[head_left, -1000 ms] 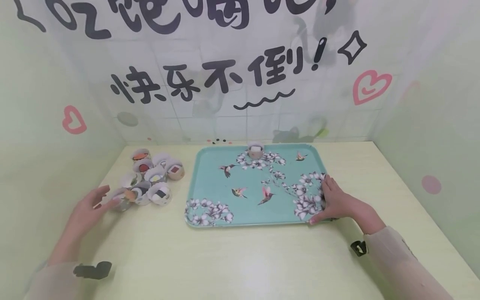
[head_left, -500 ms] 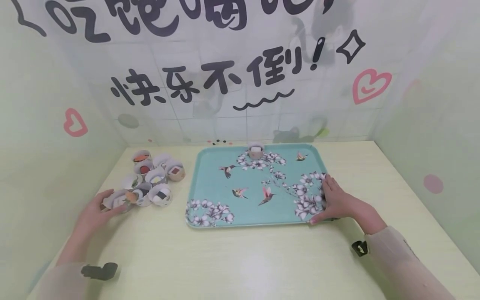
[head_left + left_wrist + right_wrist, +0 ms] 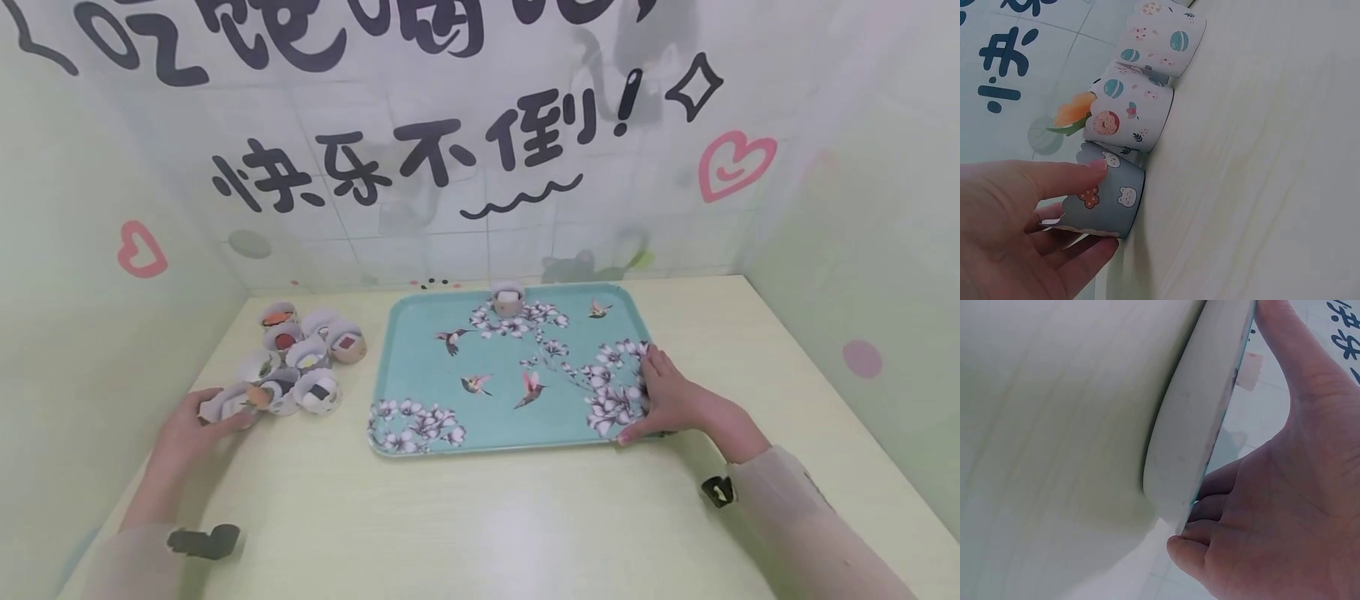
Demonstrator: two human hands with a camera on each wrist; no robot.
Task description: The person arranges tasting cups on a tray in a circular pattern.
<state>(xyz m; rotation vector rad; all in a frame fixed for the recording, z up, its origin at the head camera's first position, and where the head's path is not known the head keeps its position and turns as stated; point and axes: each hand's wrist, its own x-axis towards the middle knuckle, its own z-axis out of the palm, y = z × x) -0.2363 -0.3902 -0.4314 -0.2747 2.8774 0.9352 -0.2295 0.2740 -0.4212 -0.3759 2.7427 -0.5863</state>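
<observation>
At the near left of the group of paper cups, my left hand has thumb and fingers round a cup. The left wrist view shows this cup as grey with bear and mushroom prints, pinched between thumb and fingers of the hand. A white printed cup with an orange flower beside it stands next to it. My right hand rests on the right edge of the turquoise tray; in the right wrist view the hand lies along the tray's rim.
Several more cups with small contents, among them one with a red square and one with a black strip, stand left of the tray. One cup sits at the tray's back edge. A printed wall rises behind the table.
My left hand has moved forward and right onto the near-left cup and taken hold of it. The right hand has stayed at the tray's edge. The head view has shifted slightly.
</observation>
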